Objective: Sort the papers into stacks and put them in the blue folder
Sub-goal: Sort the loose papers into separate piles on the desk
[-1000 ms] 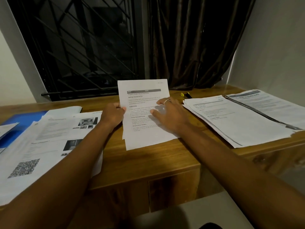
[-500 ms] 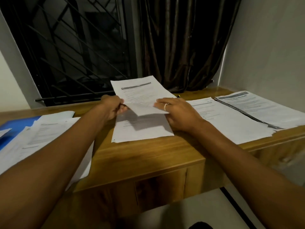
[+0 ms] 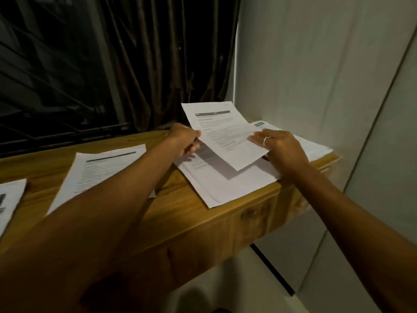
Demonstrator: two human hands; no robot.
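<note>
A printed white sheet (image 3: 223,132) with a dark header bar hangs just above a stack of papers (image 3: 228,184) at the right end of the wooden desk (image 3: 178,213). My left hand (image 3: 184,140) pinches the sheet's left edge. My right hand (image 3: 279,147), with a ring on one finger, holds its right edge. One more sheet (image 3: 99,170) lies on the desk to the left, partly under my left forearm. Another paper (image 3: 10,199) shows at the far left edge. The blue folder is out of view.
A further stack (image 3: 313,146) lies beyond my right hand by the white wall (image 3: 316,75). A dark curtain (image 3: 171,64) and a barred window (image 3: 45,75) stand behind the desk. The desk's right end stops close to the wall.
Both hands lifted the top sheet off the middle pile and carried it right, over the right-hand stack. The view swung right, and the blue folder left the frame.
</note>
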